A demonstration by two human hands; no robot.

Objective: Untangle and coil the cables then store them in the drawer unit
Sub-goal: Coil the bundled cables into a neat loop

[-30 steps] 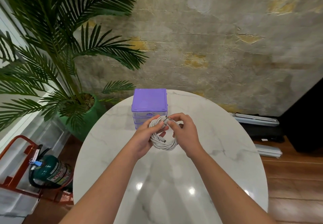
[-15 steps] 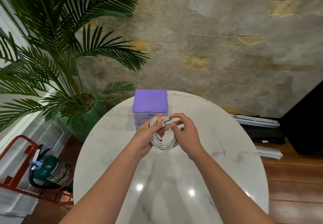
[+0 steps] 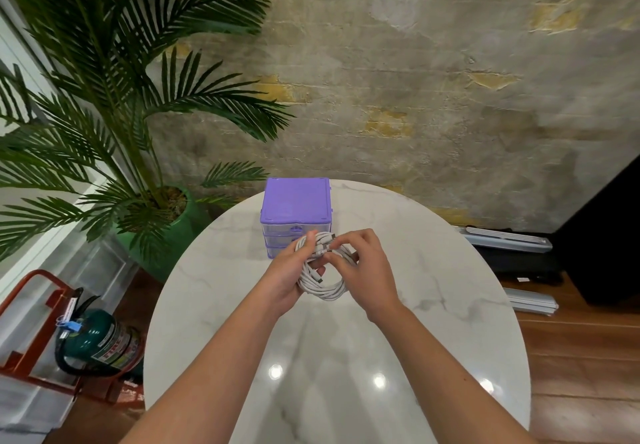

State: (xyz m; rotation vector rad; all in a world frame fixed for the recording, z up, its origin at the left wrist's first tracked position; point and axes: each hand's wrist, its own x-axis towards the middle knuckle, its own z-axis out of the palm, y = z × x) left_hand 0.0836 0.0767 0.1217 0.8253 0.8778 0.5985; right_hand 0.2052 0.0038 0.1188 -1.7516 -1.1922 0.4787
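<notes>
Since a second ago the loose plug end has travelled across the top of the coil, from near my left thumb toward my right fingertips, while the bundle itself has hardly shifted. My right hand (image 3: 360, 270) pinches that end between thumb and forefinger at the top of the white cable (image 3: 323, 288), the other fingers curled behind the loops. My left hand (image 3: 289, 272) grips the coil's left side, fingers wrapped through the ring and thumb pressing on top. A second plug shows inside the ring, near my left fingers. I hold the coil in the air just in front of the purple drawer unit (image 3: 296, 201), whose clear drawers all look closed, though my hands hide the lower fronts. It stands at the far edge of the marble table (image 3: 433, 270).

I judge this the end of coiling: the loops are formed and the tail is being tucked or wrapped. Next I need to secure that end so the loops stay together, then free one hand to pull a drawer open while the other keeps the bundle from springing apart.
</notes>
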